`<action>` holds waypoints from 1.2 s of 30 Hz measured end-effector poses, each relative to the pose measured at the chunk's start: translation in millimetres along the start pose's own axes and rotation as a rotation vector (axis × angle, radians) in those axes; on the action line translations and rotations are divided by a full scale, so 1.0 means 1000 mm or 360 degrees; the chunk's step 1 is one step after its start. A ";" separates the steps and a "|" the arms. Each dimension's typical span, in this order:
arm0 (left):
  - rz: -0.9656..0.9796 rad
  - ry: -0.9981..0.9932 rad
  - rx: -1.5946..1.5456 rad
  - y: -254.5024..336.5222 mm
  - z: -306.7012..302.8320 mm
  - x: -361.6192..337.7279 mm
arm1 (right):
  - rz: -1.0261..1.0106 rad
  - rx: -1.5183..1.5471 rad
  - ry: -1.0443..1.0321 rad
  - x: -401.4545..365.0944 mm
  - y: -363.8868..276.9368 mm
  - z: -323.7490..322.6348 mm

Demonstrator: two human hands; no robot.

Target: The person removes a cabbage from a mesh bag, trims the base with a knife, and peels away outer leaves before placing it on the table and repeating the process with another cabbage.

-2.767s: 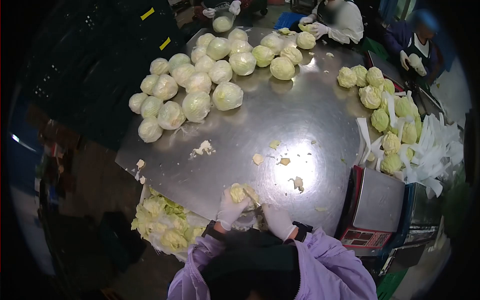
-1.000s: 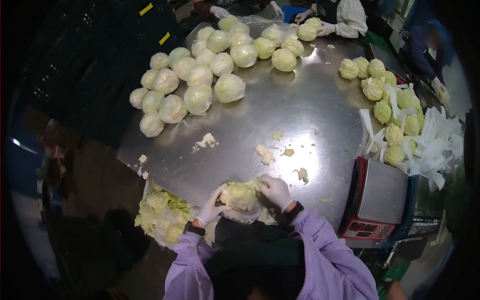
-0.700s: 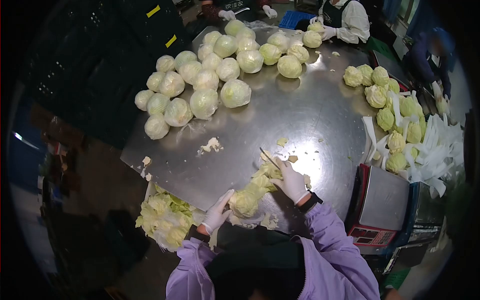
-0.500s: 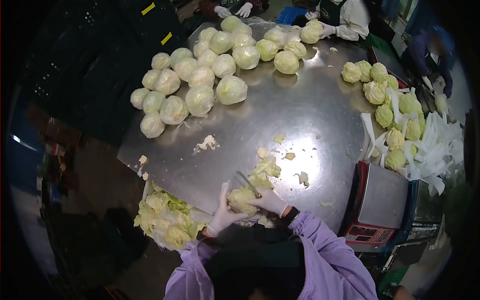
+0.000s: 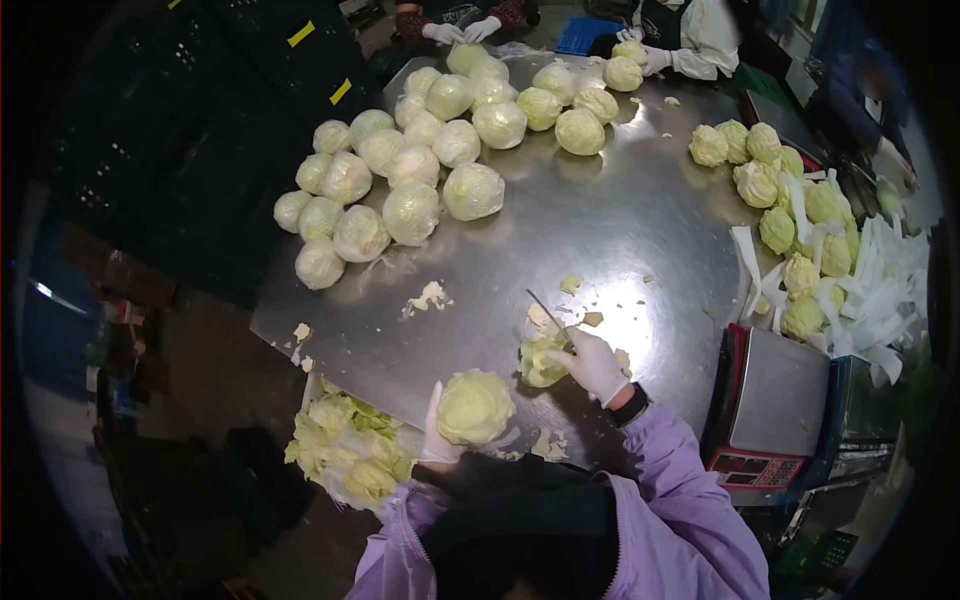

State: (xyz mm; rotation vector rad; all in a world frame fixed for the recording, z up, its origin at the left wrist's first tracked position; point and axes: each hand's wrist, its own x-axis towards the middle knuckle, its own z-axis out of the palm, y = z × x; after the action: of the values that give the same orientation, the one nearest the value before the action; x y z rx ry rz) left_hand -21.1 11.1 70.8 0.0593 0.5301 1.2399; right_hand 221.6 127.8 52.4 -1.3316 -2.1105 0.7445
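My left hand [image 5: 436,432], in a white glove, cups a pale green cabbage head [image 5: 474,407] that rests at the near edge of the steel table [image 5: 620,230]. My right hand [image 5: 592,364], also gloved, grips a knife [image 5: 547,313] whose blade points up and away to the left. A clump of cut outer leaves [image 5: 541,361] lies on the table right beside that hand. Small leaf scraps [image 5: 432,296] are scattered over the middle of the table.
Wrapped cabbages [image 5: 410,150] are piled at the far left, unwrapped ones [image 5: 790,220] and white strips [image 5: 885,290] at the right. A red scale [image 5: 768,405] stands at my right. A bin of leaf trimmings [image 5: 350,450] sits below the table edge. Other people's gloved hands [image 5: 460,30] work at the far end.
My right hand has moved away from the cabbage to the right with the knife, and the peeled leaves now lie beside it. My left hand still holds the cabbage, now smoother.
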 end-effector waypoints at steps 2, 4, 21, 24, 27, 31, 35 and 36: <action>0.0072 -0.0127 -0.0283 -0.004 -0.004 0.009 | 0.0109 0.0397 -0.0038 -0.008 -0.014 -0.004; 0.0224 0.0221 0.0134 -0.010 0.013 0.014 | 0.0575 0.1249 -0.0372 -0.018 -0.055 -0.025; 0.0667 -0.0501 0.3255 -0.073 0.035 0.060 | 0.0444 0.2399 0.2021 -0.058 0.211 -0.246; 0.0440 -0.0424 0.3600 -0.078 0.034 0.070 | 0.0513 0.2471 0.2149 -0.096 0.260 -0.299; 0.0592 -0.0529 0.4217 -0.078 0.017 0.087 | 0.0523 0.2281 0.2490 -0.114 0.287 -0.333; 0.0414 -0.0396 0.3901 -0.094 0.029 0.098 | 0.0434 0.2241 0.2513 -0.130 0.316 -0.349; 0.0554 -0.0615 0.4193 -0.102 0.024 0.109 | 0.0731 0.1940 0.2113 -0.070 0.228 -0.318; 0.0576 -0.0620 0.4215 -0.103 0.000 0.112 | 0.0761 0.2024 0.1779 -0.061 0.217 -0.305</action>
State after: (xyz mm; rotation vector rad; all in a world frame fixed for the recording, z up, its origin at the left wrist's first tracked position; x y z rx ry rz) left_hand 94.5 78.1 -2.1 2.5539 1.4432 -0.0328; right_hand 589.4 201.8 108.4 -1.0089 -0.2416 0.9224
